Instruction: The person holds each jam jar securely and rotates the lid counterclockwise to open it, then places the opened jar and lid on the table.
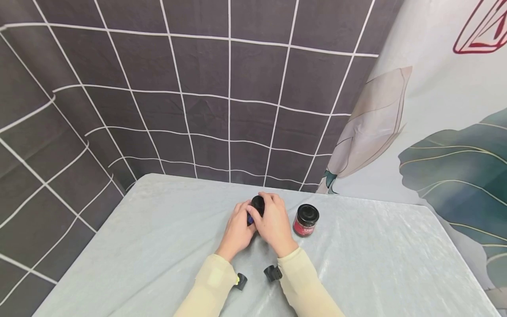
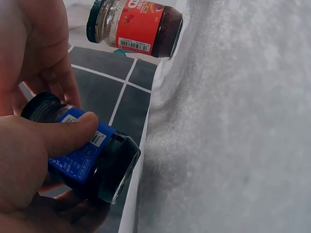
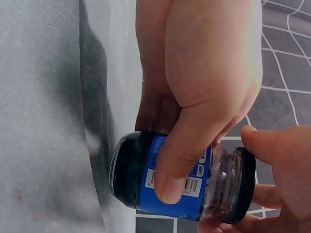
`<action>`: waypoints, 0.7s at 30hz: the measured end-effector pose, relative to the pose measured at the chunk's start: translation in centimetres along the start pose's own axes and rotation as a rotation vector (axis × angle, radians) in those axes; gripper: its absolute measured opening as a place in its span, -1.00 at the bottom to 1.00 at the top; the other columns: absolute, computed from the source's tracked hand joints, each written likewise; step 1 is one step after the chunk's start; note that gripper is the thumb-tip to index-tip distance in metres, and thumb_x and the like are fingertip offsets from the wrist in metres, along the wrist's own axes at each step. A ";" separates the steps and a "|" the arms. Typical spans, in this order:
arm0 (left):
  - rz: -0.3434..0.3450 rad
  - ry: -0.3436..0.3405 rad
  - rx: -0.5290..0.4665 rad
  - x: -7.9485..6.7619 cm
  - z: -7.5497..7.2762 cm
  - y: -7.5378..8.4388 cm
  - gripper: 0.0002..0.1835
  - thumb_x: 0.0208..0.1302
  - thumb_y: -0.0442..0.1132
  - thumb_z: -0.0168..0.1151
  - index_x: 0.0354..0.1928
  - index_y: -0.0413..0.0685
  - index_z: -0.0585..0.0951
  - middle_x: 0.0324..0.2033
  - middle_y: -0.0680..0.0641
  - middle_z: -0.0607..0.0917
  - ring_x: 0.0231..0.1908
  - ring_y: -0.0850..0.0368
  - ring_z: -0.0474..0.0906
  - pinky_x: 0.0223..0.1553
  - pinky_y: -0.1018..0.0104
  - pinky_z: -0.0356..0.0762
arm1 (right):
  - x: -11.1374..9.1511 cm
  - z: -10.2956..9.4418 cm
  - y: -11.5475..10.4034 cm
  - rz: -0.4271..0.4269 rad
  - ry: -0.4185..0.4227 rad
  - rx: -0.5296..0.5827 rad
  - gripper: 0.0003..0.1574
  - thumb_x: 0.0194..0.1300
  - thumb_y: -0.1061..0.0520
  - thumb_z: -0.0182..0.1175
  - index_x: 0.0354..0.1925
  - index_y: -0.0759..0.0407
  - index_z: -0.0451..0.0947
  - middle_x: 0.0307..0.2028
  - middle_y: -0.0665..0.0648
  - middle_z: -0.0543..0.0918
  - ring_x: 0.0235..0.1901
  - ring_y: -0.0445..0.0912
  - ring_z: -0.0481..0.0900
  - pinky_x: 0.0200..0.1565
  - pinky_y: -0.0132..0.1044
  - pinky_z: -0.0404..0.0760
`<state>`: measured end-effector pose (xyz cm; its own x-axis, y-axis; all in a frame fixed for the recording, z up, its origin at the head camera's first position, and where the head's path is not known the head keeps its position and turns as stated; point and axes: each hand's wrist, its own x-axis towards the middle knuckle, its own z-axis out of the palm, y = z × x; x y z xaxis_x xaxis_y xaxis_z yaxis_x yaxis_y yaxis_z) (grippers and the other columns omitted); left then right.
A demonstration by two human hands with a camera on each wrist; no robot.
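A glass jar with a blue label (image 3: 165, 208) and a black lid (image 1: 258, 203) is between my two hands. My left hand (image 1: 236, 229) grips the jar's body, its thumb lying across the label near a barcode. At the lid end, my right hand (image 1: 275, 222) holds the lid's rim, thumb on one side and fingers on the other. The jar is tilted, its base close over the cloth in the left wrist view. To the right of my hands stands a second jar (image 1: 304, 226) with a red label and black lid, upright and untouched.
A pale grey cloth (image 1: 158, 246) covers the table, with soft creases. Behind it hangs a dark curtain (image 1: 206, 110) with white grid lines; a white curtain with leaf prints (image 1: 455, 171) hangs at the right. Small black devices (image 1: 272, 273) sit at both wrists.
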<state>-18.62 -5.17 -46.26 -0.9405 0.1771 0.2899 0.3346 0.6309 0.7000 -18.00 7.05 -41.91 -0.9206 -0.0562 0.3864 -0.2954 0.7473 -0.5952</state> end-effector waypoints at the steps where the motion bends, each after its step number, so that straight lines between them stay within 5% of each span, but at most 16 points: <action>1: 0.002 0.001 0.003 0.0 0.0 0.0 -0.39 0.27 -0.30 0.29 0.32 -0.41 0.41 0.21 -0.34 0.50 0.23 -0.19 0.45 0.26 -0.06 0.40 | 0.0 0.0 -0.1 0.002 0.005 -0.009 -0.36 0.33 -0.06 0.33 0.18 0.34 0.54 0.03 0.35 0.57 0.06 0.22 0.50 0.11 0.08 0.53; 21: -0.010 0.028 0.048 -0.1 -0.3 0.7 -0.41 0.27 -0.35 0.28 0.32 -0.42 0.41 0.23 -0.35 0.53 0.26 -0.26 0.44 0.30 -0.08 0.36 | 0.1 0.1 -0.9 0.009 0.102 -0.073 -0.43 0.33 -0.09 0.32 0.07 0.34 0.63 -0.07 0.37 0.59 -0.04 0.25 0.50 0.01 0.09 0.55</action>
<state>-18.23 -4.97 -45.60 -0.9414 0.1501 0.3020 0.3217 0.6680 0.6710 -17.80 6.30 -41.39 -0.8914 0.0161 0.4529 -0.2639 0.7942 -0.5474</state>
